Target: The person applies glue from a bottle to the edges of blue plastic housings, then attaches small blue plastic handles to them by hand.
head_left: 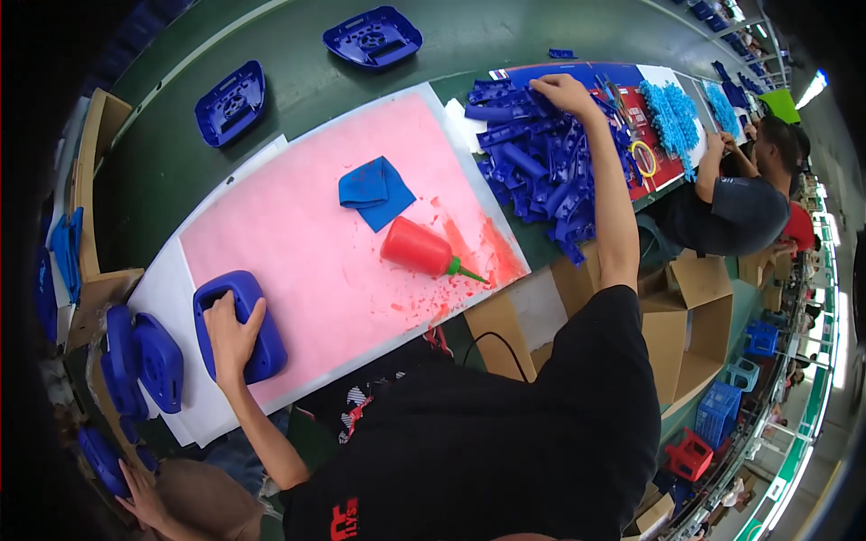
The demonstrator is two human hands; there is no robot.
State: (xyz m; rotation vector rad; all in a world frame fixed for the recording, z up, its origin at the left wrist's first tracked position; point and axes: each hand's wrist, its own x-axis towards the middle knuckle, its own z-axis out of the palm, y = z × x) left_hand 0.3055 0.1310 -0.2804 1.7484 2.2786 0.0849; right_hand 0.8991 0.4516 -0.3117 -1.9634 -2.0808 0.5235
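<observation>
My left hand (pixel 233 335) lies on the blue shell (pixel 270 347), thumb and fingers spread into its hollow, though I cannot tell if that grip is clamped; the shell sits at the near left of the pink mat (pixel 298 207), partly over its edge, with more shells (pixel 159 362) just beyond it to the left; the bottle (pixel 417 248), red with a green nozzle, lies on its side among red smears near the mat's right edge, and the folded cloth (pixel 374 191) lies just past it; my right hand (pixel 561 92) reaches to the far side of the heap (pixel 532 167) of blue parts, fingertips down at it, and I cannot tell whether that grip has a part; I judge the work partway, one shell under hand and plenty of parts loose, but whether any part is fitted in this shell I cannot see; the mat gives open room between shell and bottle, while its near edge drops off toward me and the boxes (pixel 663 338) stand below the heap's side; farthest off, two far shells (pixel 373 38) lie well apart from my hands on the green bench (pixel 302 86), with room between them and the mat.
</observation>
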